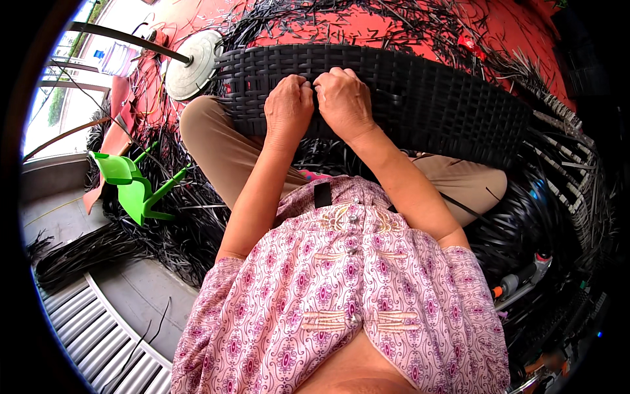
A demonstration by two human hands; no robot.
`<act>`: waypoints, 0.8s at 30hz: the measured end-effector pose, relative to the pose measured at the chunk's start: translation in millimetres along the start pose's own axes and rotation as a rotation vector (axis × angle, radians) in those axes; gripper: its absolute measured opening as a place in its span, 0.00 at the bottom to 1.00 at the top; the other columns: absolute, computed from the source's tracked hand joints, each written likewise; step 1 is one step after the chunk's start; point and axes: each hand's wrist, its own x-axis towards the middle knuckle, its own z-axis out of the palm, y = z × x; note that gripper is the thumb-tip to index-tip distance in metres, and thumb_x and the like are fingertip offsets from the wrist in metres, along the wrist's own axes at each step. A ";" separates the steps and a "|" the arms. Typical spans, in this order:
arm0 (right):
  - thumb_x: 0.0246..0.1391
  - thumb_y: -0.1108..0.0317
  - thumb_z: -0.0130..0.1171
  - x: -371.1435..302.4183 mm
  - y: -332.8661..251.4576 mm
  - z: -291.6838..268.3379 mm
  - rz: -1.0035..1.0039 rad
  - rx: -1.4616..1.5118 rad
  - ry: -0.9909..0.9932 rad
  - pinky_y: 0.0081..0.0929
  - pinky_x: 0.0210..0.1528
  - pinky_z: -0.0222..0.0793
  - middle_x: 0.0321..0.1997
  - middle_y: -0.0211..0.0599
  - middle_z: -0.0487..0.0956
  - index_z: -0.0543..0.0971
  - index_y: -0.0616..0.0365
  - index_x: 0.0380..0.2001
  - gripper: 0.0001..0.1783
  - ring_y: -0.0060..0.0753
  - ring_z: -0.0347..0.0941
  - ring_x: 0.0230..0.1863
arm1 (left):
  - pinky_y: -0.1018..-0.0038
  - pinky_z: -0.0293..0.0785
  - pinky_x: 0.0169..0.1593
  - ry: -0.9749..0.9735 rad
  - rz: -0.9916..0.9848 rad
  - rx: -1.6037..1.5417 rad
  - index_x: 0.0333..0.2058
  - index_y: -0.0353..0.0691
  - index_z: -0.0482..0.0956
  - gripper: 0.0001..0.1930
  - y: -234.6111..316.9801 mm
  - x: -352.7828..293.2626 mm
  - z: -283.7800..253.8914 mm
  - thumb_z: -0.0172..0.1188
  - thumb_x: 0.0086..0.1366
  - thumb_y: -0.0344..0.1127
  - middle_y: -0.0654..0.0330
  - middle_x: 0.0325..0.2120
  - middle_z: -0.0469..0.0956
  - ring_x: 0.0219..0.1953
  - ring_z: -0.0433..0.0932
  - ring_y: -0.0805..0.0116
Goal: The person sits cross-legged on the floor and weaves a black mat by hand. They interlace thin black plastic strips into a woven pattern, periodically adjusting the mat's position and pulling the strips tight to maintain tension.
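Across my lap lies a long woven panel (pixel 433 98) of flat black strips, reaching from my left knee out to the right. My left hand (pixel 289 108) is closed with its knuckles up, resting over the panel's left half. Close beside it, my right hand (pixel 344 102) is closed too, the two sets of fingertips almost meeting over the weave. What the fingers pinch is hidden beneath them; black strips surround them on the panel.
Loose black strips (pixel 177 243) lie heaped to my left and on the red floor (pixel 328 29) ahead. A small green plastic chair (pixel 134 190) stands at left, a round grey base with a pole (pixel 193 65) beyond it. A grey tool with an orange part (pixel 522 282) lies at right.
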 end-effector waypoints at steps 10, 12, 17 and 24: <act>0.53 0.71 0.61 2.9 -3.9 9.0 0.023 -0.071 0.026 0.45 0.42 0.78 0.33 0.44 0.81 0.82 0.59 0.29 0.04 0.51 0.79 0.40 | 0.79 0.77 0.32 -0.236 -0.374 -0.526 0.38 0.32 0.83 0.09 0.2 11.0 -22.8 0.64 0.67 0.35 0.63 0.29 0.82 0.26 0.79 0.79; 0.55 0.68 0.65 0.8 -3.8 9.6 0.033 -0.082 0.021 0.44 0.43 0.76 0.34 0.42 0.82 0.84 0.56 0.32 0.05 0.50 0.79 0.40 | 0.78 0.78 0.32 -0.238 -0.373 -0.521 0.37 0.32 0.83 0.10 -2.5 10.7 -24.3 0.64 0.67 0.34 0.62 0.28 0.83 0.26 0.80 0.77; 0.50 0.69 0.69 -15.4 -11.5 -9.6 -0.092 0.086 0.199 0.40 0.48 0.76 0.37 0.39 0.81 0.82 0.57 0.38 0.11 0.47 0.77 0.43 | 0.75 0.78 0.31 -0.166 -0.367 -0.546 0.36 0.29 0.81 0.11 -17.6 -0.5 -38.8 0.64 0.67 0.34 0.58 0.27 0.83 0.25 0.82 0.72; 0.53 0.66 0.69 9.0 -20.4 -7.8 -0.241 0.297 0.167 0.39 0.51 0.76 0.43 0.38 0.83 0.83 0.56 0.45 0.15 0.44 0.79 0.48 | 0.79 0.75 0.30 -0.042 -0.286 -0.530 0.35 0.33 0.80 0.09 -14.1 -3.4 -93.2 0.63 0.68 0.34 0.65 0.24 0.78 0.25 0.75 0.80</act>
